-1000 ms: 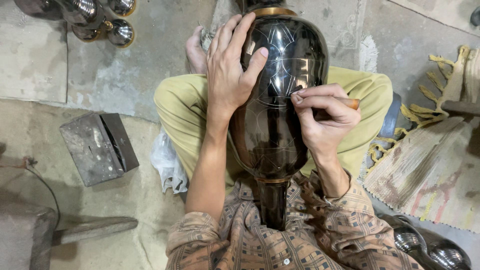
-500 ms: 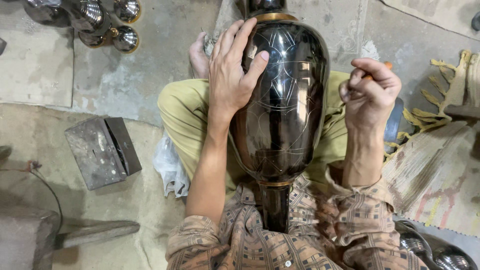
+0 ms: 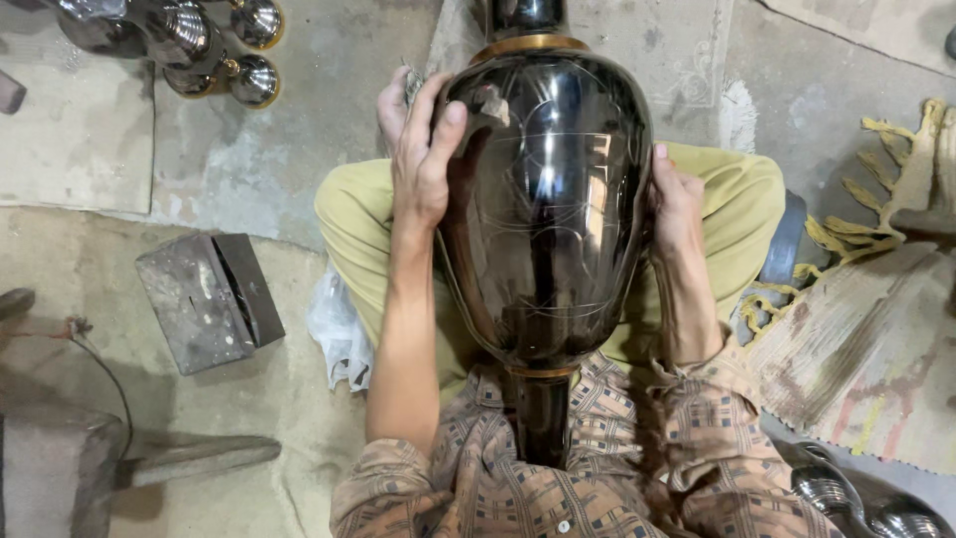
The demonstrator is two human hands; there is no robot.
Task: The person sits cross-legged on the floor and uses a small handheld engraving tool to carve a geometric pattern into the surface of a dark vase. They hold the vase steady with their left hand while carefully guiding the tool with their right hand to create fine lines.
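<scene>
A large glossy black vase (image 3: pixel 546 214) with gold bands and thin engraved lines lies across my lap, neck toward my chest. My left hand (image 3: pixel 418 159) grips its left shoulder, fingers spread over the curve. My right hand (image 3: pixel 675 204) presses flat against its right side. No tool shows in the right hand; its palm is hidden behind the vase.
I sit cross-legged in yellow-green trousers (image 3: pixel 354 219) on a concrete floor. A grey metal block (image 3: pixel 207 299) lies at left, shiny metal vessels (image 3: pixel 199 40) at top left. A white plastic bag (image 3: pixel 339 334) is by my knee. A fringed mat (image 3: pixel 866 339) lies at right.
My right hand stopped working on the vase front with a small tool, lifted away to the right, then came down flat on the vase's right side. The vase has turned slightly.
</scene>
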